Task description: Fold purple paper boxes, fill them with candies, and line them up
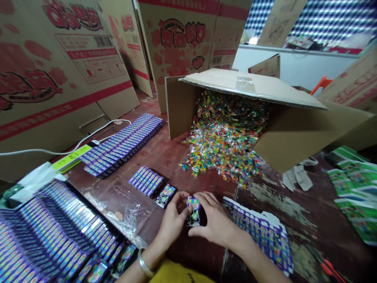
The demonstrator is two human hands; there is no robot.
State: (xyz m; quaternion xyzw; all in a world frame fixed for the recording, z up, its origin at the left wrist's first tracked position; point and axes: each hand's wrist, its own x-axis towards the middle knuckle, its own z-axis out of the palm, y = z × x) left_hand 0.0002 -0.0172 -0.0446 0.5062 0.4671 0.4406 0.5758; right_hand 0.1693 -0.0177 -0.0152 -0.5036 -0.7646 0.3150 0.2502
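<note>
A small purple candy box [193,212] with a colourful printed front stands between my two hands, near the table's front edge. My left hand [176,216] grips its left side, thumb pressed on the printed face. Around the top and right side curls my right hand [213,220], its fingertips at the upper edge and its thumb apart near the lower corner. Just left of them lies another box [165,195], beside a short row of purple boxes [146,181]. To the right of my right hand is a stack of flat, unfilled cartons [262,232].
A tipped cardboard carton [253,84] spills small clear packets of colourful candy [226,149] onto the table. Rows of purple boxes fill a tray [59,232] at left; more rows [123,143] stand behind. A power strip [73,157], green packages [353,192] and red-handled scissors [331,269] lie around.
</note>
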